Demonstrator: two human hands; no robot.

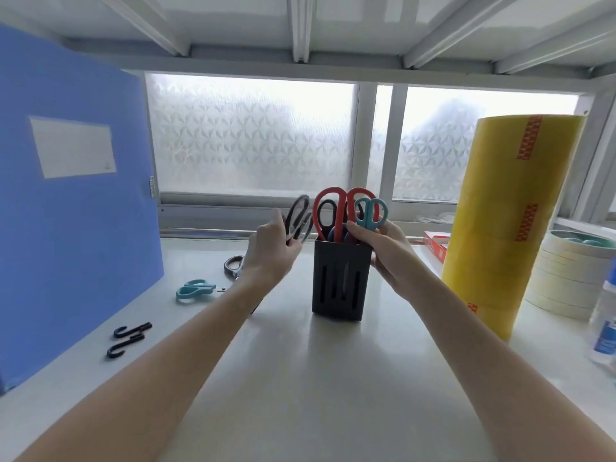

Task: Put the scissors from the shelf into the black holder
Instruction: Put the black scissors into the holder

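Observation:
The black holder [338, 285] stands upright mid-shelf, with red-handled scissors [336, 208] and a dark-handled pair standing in it. My right hand [376, 243] grips teal-handled scissors [370, 213] at the holder's right rim, handles up. My left hand [270, 248] holds grey-and-black scissors [298, 221] by the handles, just left of the holder's top. Another teal pair [196, 289] and a grey-handled pair [233, 265] lie flat on the shelf to the left, the grey pair partly hidden by my left wrist.
A blue folder [73, 201] stands at the left. Two black hooks [128, 338] lie in front of it. A tall yellow tape stack [513, 221], white tape rolls [566, 278], a red box [435, 245] and a bottle [605, 325] crowd the right.

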